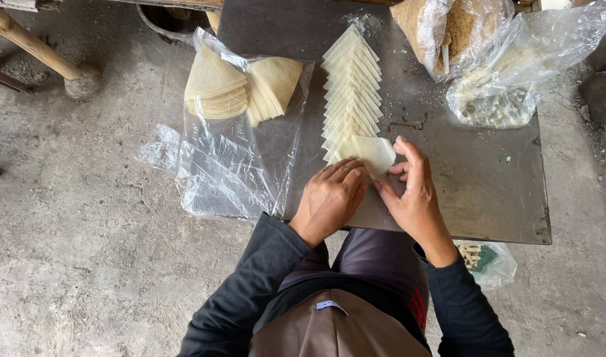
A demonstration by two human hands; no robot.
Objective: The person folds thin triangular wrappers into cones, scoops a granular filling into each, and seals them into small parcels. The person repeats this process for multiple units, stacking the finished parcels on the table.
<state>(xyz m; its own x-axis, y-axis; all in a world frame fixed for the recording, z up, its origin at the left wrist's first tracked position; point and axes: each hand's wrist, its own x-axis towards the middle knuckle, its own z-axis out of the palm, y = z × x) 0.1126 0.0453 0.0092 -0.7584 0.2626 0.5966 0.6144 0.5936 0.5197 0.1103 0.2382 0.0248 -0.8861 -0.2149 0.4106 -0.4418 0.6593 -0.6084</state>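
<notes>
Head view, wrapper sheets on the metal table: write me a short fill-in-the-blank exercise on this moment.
1. Both hands, left and right, touch the ____ sheet of the overlapping wrapper row.
2. The stacked wrappers left of the row lie on a clear ____ bag.
3. The table top is made of ____.

Missing words: nearest; plastic; metal

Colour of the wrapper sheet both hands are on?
Pale cream wrapper sheet, plain, no pattern; head view.

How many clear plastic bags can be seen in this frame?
4. One with stacked wrappers lies at the table's left edge; two, a crumb bag and a filling bag, sit top right; a small bag lies on the floor by the right arm. Others may be hidden.
</notes>
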